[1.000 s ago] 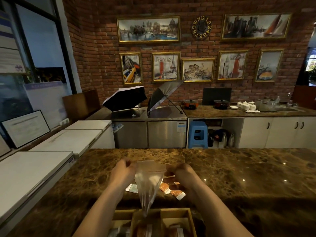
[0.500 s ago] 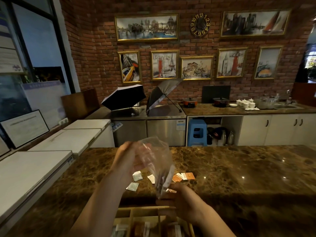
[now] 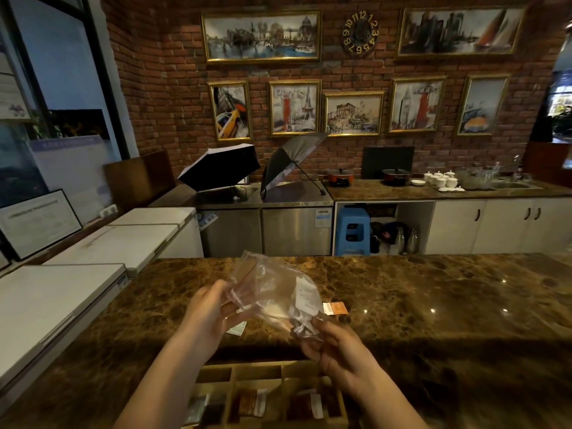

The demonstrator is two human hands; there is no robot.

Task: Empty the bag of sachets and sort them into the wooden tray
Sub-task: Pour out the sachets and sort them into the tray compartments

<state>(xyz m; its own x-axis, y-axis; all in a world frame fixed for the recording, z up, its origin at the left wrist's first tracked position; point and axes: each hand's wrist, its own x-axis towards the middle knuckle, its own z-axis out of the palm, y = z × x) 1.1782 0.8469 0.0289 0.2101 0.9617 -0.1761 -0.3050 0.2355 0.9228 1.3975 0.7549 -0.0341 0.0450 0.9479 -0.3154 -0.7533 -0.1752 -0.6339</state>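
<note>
While both hands, left & right, pinch the clear bag above the counter's near edge, a careless shake could scatter sachets past the wooden tray

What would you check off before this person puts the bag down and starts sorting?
1. Both hands hold the bag: left hand, right hand: ok.
2. Bag empty: cannot tell; a white slip shows through it.
3. Sachets out on the counter: ok, an orange sachet lies beyond the bag.
4. Tray within reach: ok, right below the hands.
5. Free tray compartments: ok, the far row looks empty.
</note>
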